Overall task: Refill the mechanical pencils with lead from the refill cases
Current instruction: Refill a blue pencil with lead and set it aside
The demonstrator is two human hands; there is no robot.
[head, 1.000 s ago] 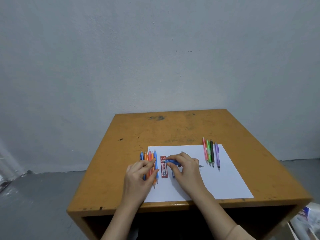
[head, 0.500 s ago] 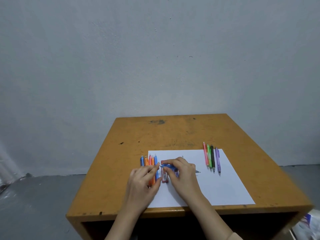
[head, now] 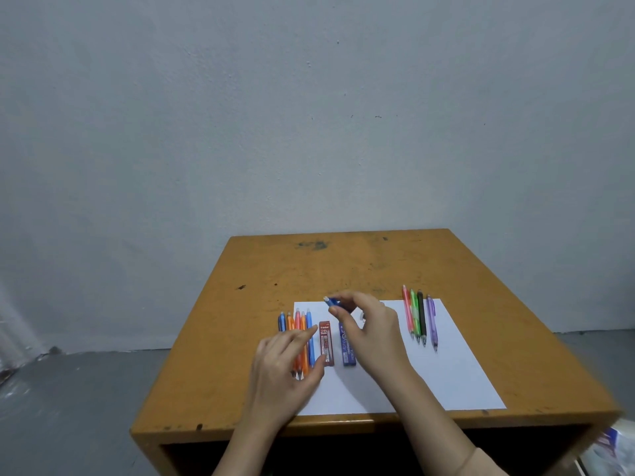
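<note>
Right hand [head: 374, 334] is seen from the head view above a white sheet [head: 457, 372] on the worktop [head: 309, 262], with its fingers pinched on a blue pencil [head: 331, 301] held over the paper. Left hand [head: 285, 365] is spread loosely over a row of pencils [head: 302, 324] at the sheet's left edge. A red refill case [head: 325, 341] and a blue refill case [head: 347, 352] are laid side by side between the hands. Four more pencils [head: 420, 317] are lined up at the right.

Refill cases [head: 325, 343] on paper [head: 453, 372], between left pencil row [head: 298, 322] and right pencil row [head: 420, 317].
</note>
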